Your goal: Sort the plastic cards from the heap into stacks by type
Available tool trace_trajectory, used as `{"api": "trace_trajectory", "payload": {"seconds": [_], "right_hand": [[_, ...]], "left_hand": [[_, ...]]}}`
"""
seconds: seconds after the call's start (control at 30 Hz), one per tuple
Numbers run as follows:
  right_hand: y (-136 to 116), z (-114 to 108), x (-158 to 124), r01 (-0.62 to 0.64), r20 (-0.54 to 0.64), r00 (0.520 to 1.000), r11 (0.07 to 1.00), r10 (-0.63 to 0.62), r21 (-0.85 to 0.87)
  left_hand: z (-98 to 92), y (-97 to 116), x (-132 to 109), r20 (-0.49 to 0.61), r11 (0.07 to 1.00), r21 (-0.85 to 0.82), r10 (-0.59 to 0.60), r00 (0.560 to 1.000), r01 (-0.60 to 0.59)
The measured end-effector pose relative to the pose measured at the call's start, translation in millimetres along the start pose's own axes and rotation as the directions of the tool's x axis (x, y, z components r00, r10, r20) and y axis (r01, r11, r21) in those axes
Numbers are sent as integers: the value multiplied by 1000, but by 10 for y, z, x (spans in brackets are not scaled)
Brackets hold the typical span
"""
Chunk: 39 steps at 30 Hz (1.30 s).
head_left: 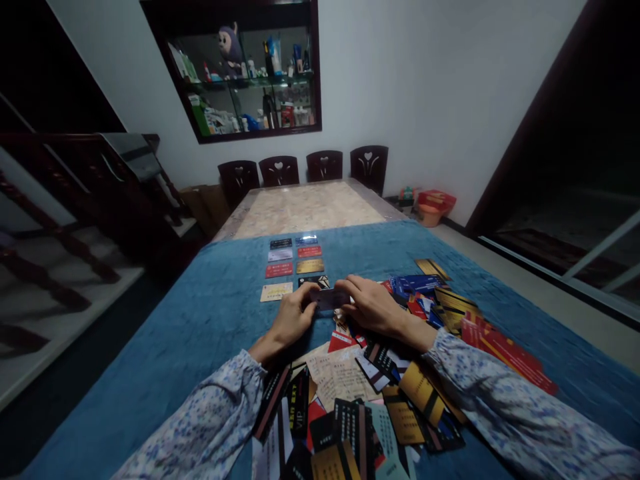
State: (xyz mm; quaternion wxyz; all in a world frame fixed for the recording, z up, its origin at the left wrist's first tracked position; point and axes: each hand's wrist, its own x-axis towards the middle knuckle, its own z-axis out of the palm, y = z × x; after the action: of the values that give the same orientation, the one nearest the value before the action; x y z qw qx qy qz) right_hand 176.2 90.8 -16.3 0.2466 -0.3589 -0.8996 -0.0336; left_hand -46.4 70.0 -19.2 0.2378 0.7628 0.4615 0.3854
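Observation:
Between my left hand (295,312) and my right hand (370,303) is a greyish-purple plastic card (327,300), pinched at its two short ends. It is held just above the blue cloth (210,320). Right beyond it, partly covered by my left fingers, lies a black card (306,280). Two columns of cards run away from me there, among them a cream card (276,292), a gold card (310,267) and a red card (279,269). Under and in front of my wrists spreads a loose, overlapping heap of cards (340,377).
More cards lie right of my right hand, including blue cards (415,285) and long red cards (505,353). Past the cloth is the bare marble-patterned tabletop (305,203), with dark chairs (325,165) at its far end. A red bag sits in an orange bucket (430,213) on the floor.

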Motion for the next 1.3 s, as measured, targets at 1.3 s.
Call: {"api": "trace_trajectory", "payload": {"seconds": [1.3], "right_hand": [[223, 150, 896, 206, 35, 977, 976, -209, 76]], "left_hand": [[-792, -354, 284, 155, 884, 437, 105, 982, -164]]}}
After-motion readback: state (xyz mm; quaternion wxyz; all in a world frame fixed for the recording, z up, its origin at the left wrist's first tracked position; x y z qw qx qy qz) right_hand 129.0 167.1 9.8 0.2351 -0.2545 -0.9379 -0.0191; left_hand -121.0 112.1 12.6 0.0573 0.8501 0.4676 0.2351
